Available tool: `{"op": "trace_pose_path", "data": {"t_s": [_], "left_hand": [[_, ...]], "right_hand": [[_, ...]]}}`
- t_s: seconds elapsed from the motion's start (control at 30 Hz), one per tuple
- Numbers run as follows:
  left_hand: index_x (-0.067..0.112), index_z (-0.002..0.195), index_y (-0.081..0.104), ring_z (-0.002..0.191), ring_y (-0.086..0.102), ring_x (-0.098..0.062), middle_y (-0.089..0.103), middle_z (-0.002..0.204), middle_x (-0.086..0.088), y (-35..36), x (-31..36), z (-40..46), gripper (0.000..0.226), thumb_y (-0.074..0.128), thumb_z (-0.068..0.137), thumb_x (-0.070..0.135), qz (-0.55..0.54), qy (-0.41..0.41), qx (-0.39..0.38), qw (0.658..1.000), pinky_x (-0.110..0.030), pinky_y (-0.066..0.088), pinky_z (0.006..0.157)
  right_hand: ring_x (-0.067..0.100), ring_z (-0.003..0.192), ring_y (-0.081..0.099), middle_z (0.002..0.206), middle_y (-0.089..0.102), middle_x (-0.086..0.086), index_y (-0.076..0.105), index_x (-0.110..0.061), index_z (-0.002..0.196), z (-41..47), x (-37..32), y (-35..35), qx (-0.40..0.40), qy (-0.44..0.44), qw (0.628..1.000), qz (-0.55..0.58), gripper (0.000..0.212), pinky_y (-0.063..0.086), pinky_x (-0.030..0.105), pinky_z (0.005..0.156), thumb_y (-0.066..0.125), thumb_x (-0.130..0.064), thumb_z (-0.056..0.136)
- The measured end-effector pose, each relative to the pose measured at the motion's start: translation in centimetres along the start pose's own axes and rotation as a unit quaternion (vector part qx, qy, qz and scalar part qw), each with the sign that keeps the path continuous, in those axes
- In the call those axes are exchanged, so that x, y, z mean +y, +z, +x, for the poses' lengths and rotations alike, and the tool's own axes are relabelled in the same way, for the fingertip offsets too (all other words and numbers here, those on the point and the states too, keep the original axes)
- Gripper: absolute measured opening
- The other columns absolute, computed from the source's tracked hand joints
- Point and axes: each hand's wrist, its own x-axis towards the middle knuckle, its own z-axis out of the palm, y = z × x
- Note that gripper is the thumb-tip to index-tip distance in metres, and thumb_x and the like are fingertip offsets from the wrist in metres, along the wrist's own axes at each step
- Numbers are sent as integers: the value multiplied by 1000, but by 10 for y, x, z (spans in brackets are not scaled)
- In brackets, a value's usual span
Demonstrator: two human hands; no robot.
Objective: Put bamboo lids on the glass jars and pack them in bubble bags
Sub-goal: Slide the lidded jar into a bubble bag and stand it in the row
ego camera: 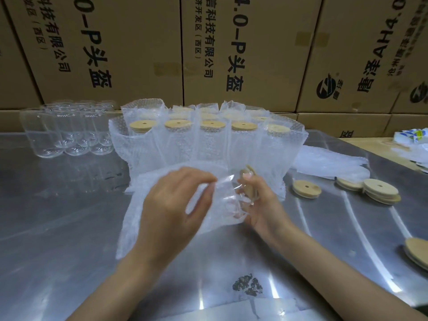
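Observation:
My left hand (176,205) pinches the open edge of a bubble bag (148,193) lying on the steel table. My right hand (261,202) grips a glass jar (245,195) with a bamboo lid (250,169), tilted on its side with its base partly inside the bag's mouth. Behind the hands stand several lidded jars in bubble bags (212,140). Several bare glass jars (69,128) without lids stand at the back left. Loose bamboo lids (306,188) lie to the right, some stacked (381,191).
Flat bubble bags (328,163) are piled at the right, behind the lids. Another bamboo lid pile (416,251) sits at the right edge. Cardboard boxes (139,54) wall off the back. The steel table (58,228) has a dark stain (247,286) near the front.

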Motion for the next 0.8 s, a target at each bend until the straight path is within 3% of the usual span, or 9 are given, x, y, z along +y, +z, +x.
{"op": "trace_pose_path", "data": {"t_s": [0.1, 0.17, 0.27, 0.33, 0.37, 0.43, 0.53, 0.63, 0.8], "left_hand": [[4, 104, 63, 95, 51, -15, 55, 103, 1, -18, -18, 12, 18, 56, 92, 16, 53, -74, 84, 992, -21, 38, 87], [10, 119, 56, 102, 44, -10, 46, 117, 1, -27, -30, 19, 32, 62, 92, 26, 38, -257, 89, 962, -14, 32, 91], [20, 132, 50, 118, 48, -13, 47, 133, 2, -31, -43, 18, 54, 61, 88, 49, -184, -584, 14, 790, -28, 40, 90], [29, 123, 59, 107, 63, -9, 65, 121, 9, -29, -42, 16, 44, 58, 87, 53, -361, -648, -22, 670, -34, 47, 80], [33, 112, 65, 92, 69, -4, 73, 102, 13, -26, -44, 13, 30, 57, 88, 50, -395, -644, -24, 654, -35, 50, 77], [34, 98, 67, 79, 71, -4, 74, 79, 16, -20, -45, 8, 17, 60, 88, 46, -425, -642, -30, 637, -36, 54, 72], [24, 105, 70, 84, 73, -14, 76, 98, 3, -13, -38, 5, 27, 61, 86, 41, -459, -615, -64, 638, -27, 59, 60], [19, 117, 66, 101, 69, -14, 72, 113, 4, -6, -30, 0, 46, 66, 76, 40, -440, -580, -75, 682, -26, 57, 74], [53, 107, 61, 105, 65, -1, 67, 112, 27, -3, -20, -9, 52, 79, 59, 52, -444, -531, -115, 712, -20, 55, 72]], "right_hand": [[10, 48, 55, 69, 53, -6, 62, -26, 73, 2, -6, -7, 14, 1, 997, 77, 9, 41, 26, 52, 65, -33, 77], [10, 45, 56, 63, 56, -6, 59, -25, 75, 2, -9, -10, 31, -6, 993, 117, 14, 42, 24, 50, 68, -34, 68], [12, 53, 63, 65, 58, -6, 62, -25, 77, 2, -11, -11, 45, -22, 989, 137, 16, 47, 23, 48, 69, -33, 64], [15, 61, 67, 67, 58, -5, 63, -25, 78, 3, -10, -11, 36, -27, 990, 137, 17, 51, 25, 50, 69, -33, 64], [17, 67, 68, 68, 58, -4, 63, -24, 79, 3, -10, -11, 32, -27, 991, 130, 19, 53, 27, 53, 69, -33, 64], [22, 78, 67, 74, 57, -2, 64, -24, 77, 3, -8, -11, 30, -27, 993, 108, 16, 53, 31, 61, 71, -32, 65], [23, 84, 66, 80, 60, 0, 65, -21, 75, 1, -8, -8, 15, -27, 996, 85, 12, 49, 33, 66, 71, -26, 65], [21, 88, 70, 86, 67, -1, 71, -24, 69, 0, -8, -8, 3, -25, 998, 61, 6, 51, 34, 66, 65, -25, 67], [23, 83, 70, 83, 71, 1, 77, -22, 71, -3, -9, -5, -31, 7, 997, 72, 18, 49, 33, 69, 59, -26, 67]]}}
